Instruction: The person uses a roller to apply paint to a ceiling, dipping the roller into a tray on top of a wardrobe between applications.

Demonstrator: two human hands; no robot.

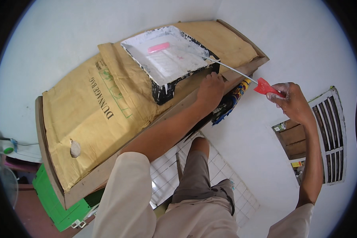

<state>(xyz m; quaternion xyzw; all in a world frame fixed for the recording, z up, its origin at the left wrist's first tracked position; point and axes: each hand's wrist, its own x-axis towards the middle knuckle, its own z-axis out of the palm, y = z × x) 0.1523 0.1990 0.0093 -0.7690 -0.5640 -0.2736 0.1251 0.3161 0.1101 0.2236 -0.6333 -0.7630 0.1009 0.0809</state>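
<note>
My right hand (pixel 291 101), flecked with white paint, is closed around the red handle (pixel 265 88) of a paint roller. From it a thin metal rod runs left to the pink roller sleeve (pixel 158 48), which lies in the paint tray (pixel 172 83). That tray is black, coated with white paint inside, and stands tilted on short legs. At its near right side, my left hand (pixel 211 90) has its fingers curled against the tray's black edge. The fingertips are partly hidden.
Brown paper bag sheeting (pixel 139 115) with a small torn hole covers the wood-framed top under the tray. A green plastic crate (pixel 59 198) sits low at the left. White walls stand behind and right, with a slatted opening (pixel 331 131). Below is a tiled floor (pixel 234 194).
</note>
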